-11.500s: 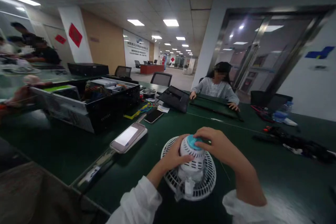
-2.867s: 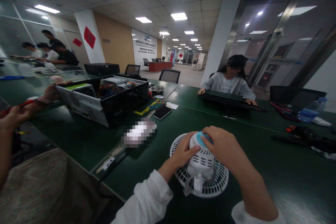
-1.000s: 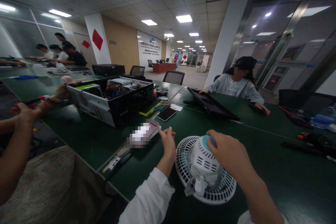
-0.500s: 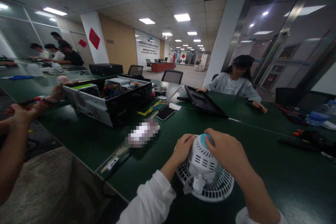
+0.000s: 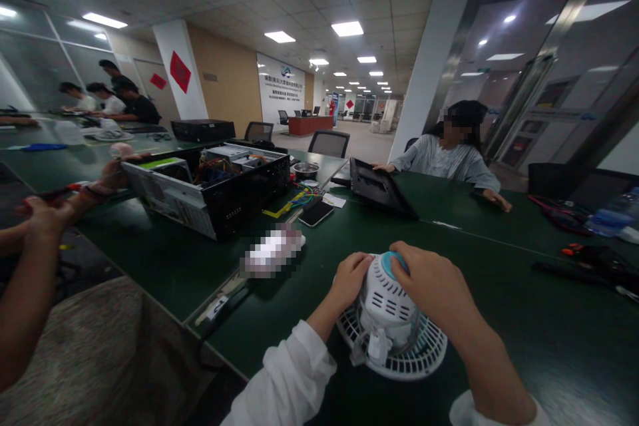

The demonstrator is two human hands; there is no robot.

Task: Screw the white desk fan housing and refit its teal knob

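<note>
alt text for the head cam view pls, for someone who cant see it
The left hand and right hand grip the white motor housing of a small fan, its round grille lying on a dark green table. Beyond stands an open computer case, and a seated person faces across the table.

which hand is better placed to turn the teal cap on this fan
Right, probably: the right hand already lies over the side of the teal cap, while the left hand sits lower against the white vented motor housing, where it seems placed to steady it.
</note>
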